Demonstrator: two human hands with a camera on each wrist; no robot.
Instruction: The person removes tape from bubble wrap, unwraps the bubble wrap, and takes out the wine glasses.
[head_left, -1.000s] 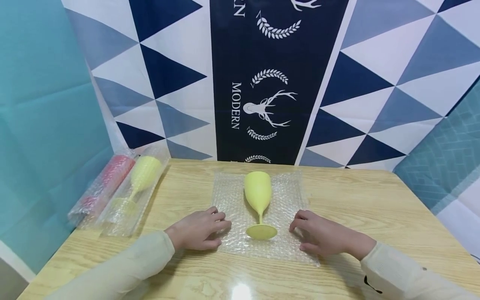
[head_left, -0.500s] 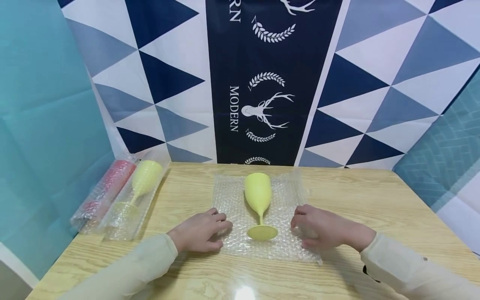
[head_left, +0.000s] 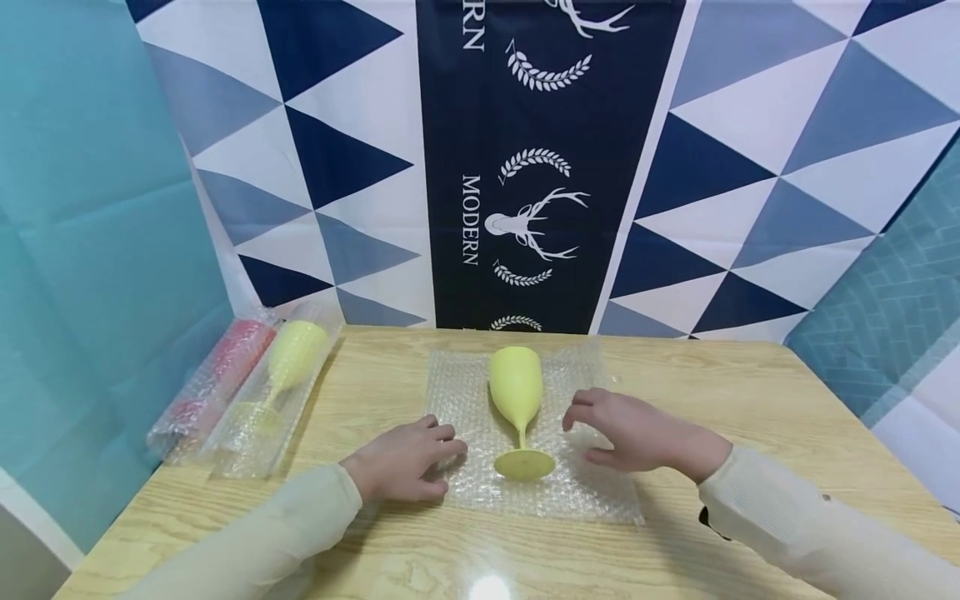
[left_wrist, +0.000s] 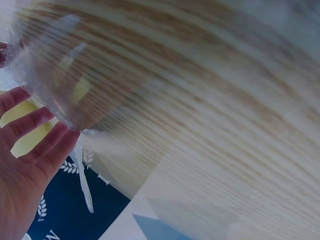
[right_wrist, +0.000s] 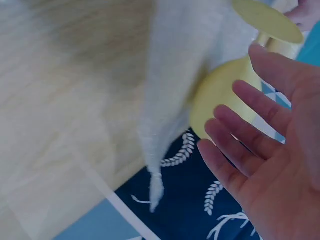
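A yellow plastic goblet [head_left: 516,387] lies on its side on a sheet of bubble wrap [head_left: 465,400], its bowl toward the wall and its round foot toward me. My left hand [head_left: 408,460] rests at the sheet's left edge, fingertips on the wrap; the left wrist view shows its fingers [left_wrist: 37,122] spread along that edge. Over the right part of the sheet hovers my right hand [head_left: 633,429], fingers loosely bent and holding nothing. In the right wrist view, its fingers [right_wrist: 250,135] are apart from one another, with the goblet [right_wrist: 222,90] just beyond.
On the table's left side lie two goblets in bubble wrap, a red one [head_left: 240,346] and a yellow one [head_left: 296,354]. The wooden table [head_left: 720,392] ends at a patterned cloth wall [head_left: 360,167] behind, with teal cloth [head_left: 90,208] at the left.
My right hand has lifted off the sheet's right edge and moved inward and farther from me, toward the goblet. The left hand and the goblet have stayed in place.
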